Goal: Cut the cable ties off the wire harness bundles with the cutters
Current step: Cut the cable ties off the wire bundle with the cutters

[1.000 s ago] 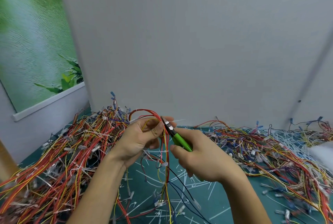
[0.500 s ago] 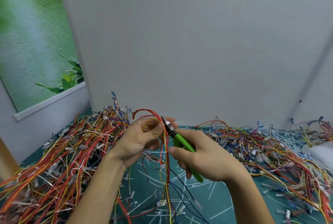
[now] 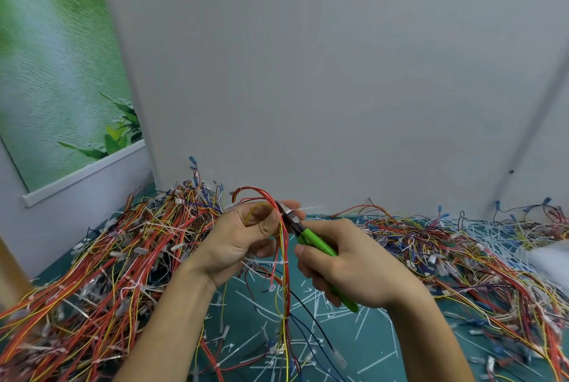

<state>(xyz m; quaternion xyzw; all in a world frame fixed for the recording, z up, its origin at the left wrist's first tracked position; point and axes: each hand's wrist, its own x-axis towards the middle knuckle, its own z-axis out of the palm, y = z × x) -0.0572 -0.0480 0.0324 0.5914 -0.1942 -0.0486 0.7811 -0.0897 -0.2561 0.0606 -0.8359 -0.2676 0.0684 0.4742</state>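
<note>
Your left grip (image 3: pixel 240 240) pinches the harness (image 3: pixel 284 258) near its looped top, thumb pressed over the red and yellow wires. The harness is lifted above the counter (image 3: pixel 369 351) between the two piles, and the rest of it hangs loose towards the mat. Your right grip (image 3: pixel 348 267) is wrapped round the green handles of the cutters (image 3: pixel 314 240). Their nose sits against the wires just beside your left thumb, where a white tie (image 3: pixel 309 207) tail pokes out to the right. I can't tell whether the blades are closed on the tie. Expect the harness to be light and floppy: thin strands that slide past each other and sag wherever you don't hold them. Hold right next to the tie so the wires are taut and steady for the blades. The tie looks like thin, stiff plastic and will likely snap away when cut. The wire insulation is soft and nicks easily, so take only the tie in the blades. Squeeze low on the handles for leverage.
</note>
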